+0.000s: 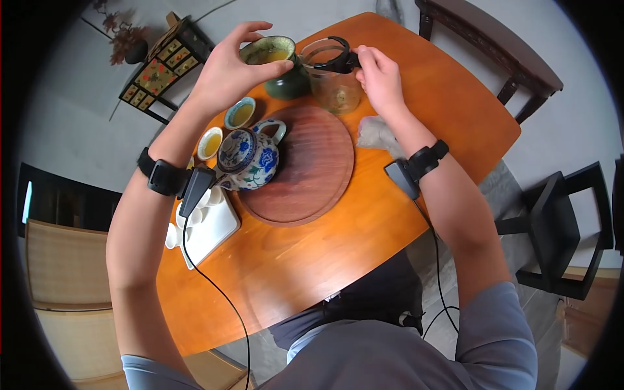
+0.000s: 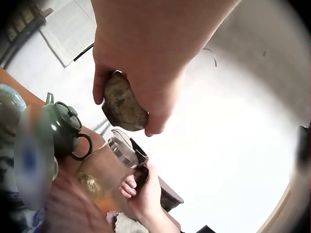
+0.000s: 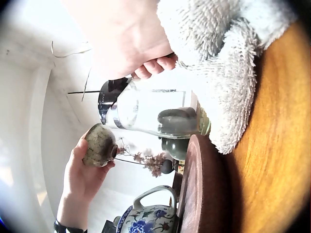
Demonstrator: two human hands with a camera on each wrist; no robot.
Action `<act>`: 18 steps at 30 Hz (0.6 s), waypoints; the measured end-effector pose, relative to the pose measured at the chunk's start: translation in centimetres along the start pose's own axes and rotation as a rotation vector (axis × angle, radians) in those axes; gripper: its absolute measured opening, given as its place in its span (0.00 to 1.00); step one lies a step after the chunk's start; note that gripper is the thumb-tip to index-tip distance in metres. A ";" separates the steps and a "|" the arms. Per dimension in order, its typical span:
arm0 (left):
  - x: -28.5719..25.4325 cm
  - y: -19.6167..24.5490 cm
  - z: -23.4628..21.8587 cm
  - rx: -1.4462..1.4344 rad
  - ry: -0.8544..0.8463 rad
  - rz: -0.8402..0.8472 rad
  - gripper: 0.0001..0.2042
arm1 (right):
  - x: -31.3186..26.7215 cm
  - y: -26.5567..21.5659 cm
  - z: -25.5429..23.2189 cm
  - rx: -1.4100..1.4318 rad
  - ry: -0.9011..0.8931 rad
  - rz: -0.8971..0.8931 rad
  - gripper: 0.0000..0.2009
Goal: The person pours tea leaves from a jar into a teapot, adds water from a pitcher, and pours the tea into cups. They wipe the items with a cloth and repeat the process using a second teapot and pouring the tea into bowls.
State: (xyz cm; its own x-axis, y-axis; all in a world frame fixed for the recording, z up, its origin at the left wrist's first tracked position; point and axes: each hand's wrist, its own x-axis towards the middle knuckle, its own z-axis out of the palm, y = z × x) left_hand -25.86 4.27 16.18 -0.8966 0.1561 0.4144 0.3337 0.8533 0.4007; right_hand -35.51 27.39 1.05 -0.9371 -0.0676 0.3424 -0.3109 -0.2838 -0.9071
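Note:
My left hand (image 1: 227, 73) grips a mottled green tea cup (image 1: 261, 47) by its rim, thumb on one side and fingers on the other. Yellow tea shows inside it in the head view. The right wrist view has this cup (image 3: 99, 145) raised in the air, level with the pitcher's top. My right hand (image 1: 382, 77) is wrapped around the black handle of a clear glass pitcher (image 1: 335, 91) with a dark band at its rim. The pitcher stands just beyond the round wooden board (image 1: 318, 169). A dark green teapot (image 2: 63, 128) sits beside it, partly hidden by the cup from above.
A blue-and-white teapot (image 1: 250, 159) sits at the board's left edge. Two tea-filled cups (image 1: 240, 112) stand left of it. Nearer is a white tray (image 1: 218, 237) with several small white cups. A grey fluffy cloth (image 1: 379, 135) lies under my right forearm.

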 end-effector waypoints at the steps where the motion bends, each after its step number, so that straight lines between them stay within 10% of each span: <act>1: 0.3 0.3 0.3 0.026 -0.011 -0.005 0.37 | -0.1 -0.1 0.0 0.004 -0.003 0.008 0.18; 18: 3.0 3.3 1.9 0.129 -0.039 0.045 0.37 | -0.5 -1.1 0.2 -0.025 0.015 -0.030 0.17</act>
State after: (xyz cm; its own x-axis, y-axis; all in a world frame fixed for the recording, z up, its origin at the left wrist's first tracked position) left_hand -27.98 8.50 17.19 -0.8931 0.2125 0.3966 0.3357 0.9015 0.2730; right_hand -34.65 27.53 1.91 -0.9296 -0.0447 0.3659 -0.3427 -0.2611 -0.9024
